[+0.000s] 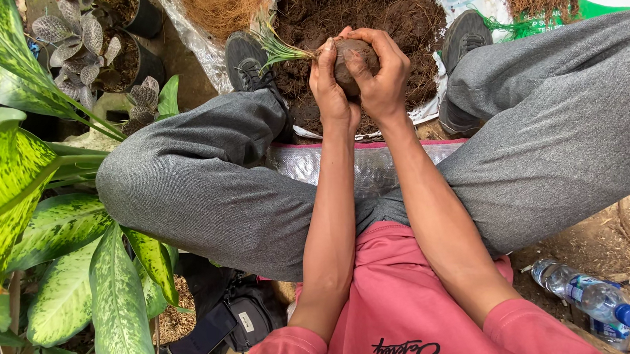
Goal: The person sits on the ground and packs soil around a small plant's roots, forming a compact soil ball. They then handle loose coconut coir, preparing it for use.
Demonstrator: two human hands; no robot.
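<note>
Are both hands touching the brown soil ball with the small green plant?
Touching. The head view shows the left hand and right hand wrapped around the soil ball, fingers pressed on its surface.

Hands hemmed in sideways: grey-trousered knees (204, 177) left and right, black shoes (248, 60) flanking the soil heap (385, 17). Open passage only down the middle, over the silvery plastic sheet (358, 165) between the legs, and forward over the soil. Far left blocked by big variegated leaves (44, 218) and dark pots (143, 19). Plastic bottle (590, 300) lies at lower right on the ground.
</note>
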